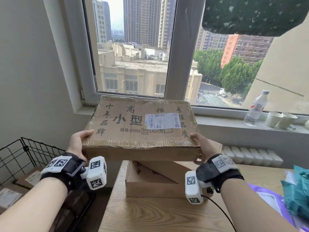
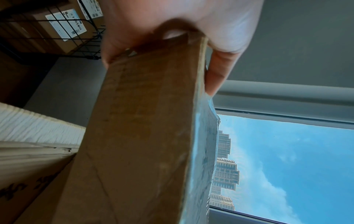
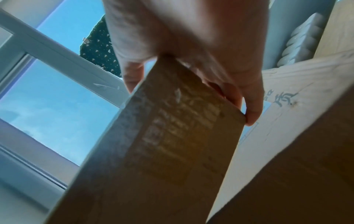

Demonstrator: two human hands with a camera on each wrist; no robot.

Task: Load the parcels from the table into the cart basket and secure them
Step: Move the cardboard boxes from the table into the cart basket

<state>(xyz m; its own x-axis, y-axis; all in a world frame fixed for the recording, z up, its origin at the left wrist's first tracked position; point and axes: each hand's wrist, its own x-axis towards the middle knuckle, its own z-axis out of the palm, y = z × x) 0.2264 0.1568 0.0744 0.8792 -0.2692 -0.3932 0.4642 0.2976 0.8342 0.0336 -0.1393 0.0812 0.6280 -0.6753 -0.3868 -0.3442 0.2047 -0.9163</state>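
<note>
Head view showed the cart basket at 9 o'clock, parcels inside. At centre the left hand and right hand each clasped an end of the box, held above another box on the table.

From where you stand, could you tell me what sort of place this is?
Probably an upper-floor room used for sorting parcels: a high window over rooftops, a wooden table with taped cardboard boxes, a wire cart basket.
</note>
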